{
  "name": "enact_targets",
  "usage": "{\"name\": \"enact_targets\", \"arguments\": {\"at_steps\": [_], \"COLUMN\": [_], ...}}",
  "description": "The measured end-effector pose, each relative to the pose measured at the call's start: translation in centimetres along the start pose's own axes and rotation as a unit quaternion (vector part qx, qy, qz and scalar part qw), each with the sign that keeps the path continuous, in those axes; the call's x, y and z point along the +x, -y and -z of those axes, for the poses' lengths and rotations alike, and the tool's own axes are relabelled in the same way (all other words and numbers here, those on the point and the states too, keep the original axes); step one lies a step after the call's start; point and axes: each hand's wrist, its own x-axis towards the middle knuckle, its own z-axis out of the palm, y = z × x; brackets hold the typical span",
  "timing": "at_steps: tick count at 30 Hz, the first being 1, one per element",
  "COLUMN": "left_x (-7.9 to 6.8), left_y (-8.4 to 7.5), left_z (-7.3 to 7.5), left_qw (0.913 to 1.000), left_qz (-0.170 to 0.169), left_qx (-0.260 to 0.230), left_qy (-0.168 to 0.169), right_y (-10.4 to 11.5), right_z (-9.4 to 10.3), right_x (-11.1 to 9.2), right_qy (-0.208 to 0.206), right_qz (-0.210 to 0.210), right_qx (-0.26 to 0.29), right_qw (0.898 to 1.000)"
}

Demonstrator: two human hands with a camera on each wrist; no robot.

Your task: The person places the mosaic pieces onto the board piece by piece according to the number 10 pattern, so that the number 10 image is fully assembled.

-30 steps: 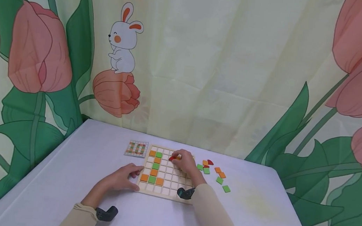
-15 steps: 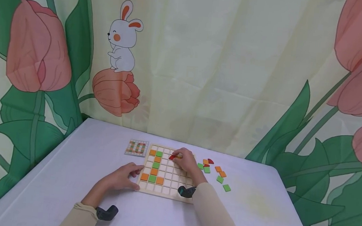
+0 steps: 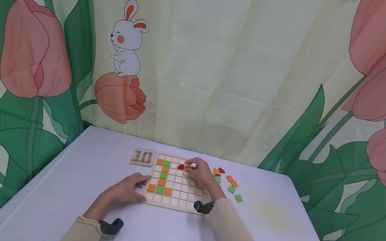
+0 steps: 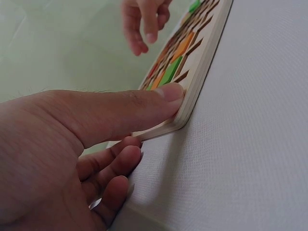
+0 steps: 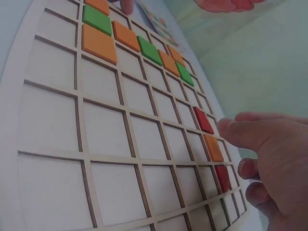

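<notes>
A wooden grid board (image 3: 173,207) lies on the table, with orange tiles (image 3: 162,182) and green tiles (image 3: 163,175) in its left columns. Near its far edge, a red quarter-round tile (image 3: 180,167), an orange tile (image 5: 213,148) and another red tile (image 5: 222,178) sit in a row. My right hand (image 3: 203,171) is over that row, thumb and fingers apart and nothing plainly held; it partly hides the row in the head view. My left hand (image 3: 126,187) rests at the board's left side, its thumb (image 4: 144,108) on the near corner and its fingers along the edge.
A pattern card (image 3: 142,163) lies beyond the board's left corner. Several loose tiles lie to the right, among them an orange tile (image 3: 229,178), a green tile (image 3: 238,198) and a red tile (image 3: 221,170). A printed curtain (image 3: 216,81) hangs behind the table.
My right hand has shifted slightly rightward relative to the board, showing more of the red tile and the orange one beside it. My left hand stays at the board's edge. The head view has turned slightly.
</notes>
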Motion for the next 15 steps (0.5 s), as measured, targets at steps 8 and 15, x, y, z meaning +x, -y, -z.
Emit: {"name": "enact_targets", "arguments": {"at_steps": [8,15], "left_x": [-0.1,0.0], "left_y": [0.0,-0.1], "left_z": [0.1,0.0], "left_qw": [1.0000,1.0000], "left_qz": [-0.005,-0.001], "left_qx": [-0.007,-0.004], "left_qy": [0.001,-0.001], "right_y": [-0.8,-1.4], "right_z": [0.9,1.8], "right_x": [-1.5,-2.9], "right_qy": [-0.010,-0.013], "right_qz": [-0.013,-0.040], "right_qx": [-0.001,-0.006], "right_qw": [1.000,0.999]}}
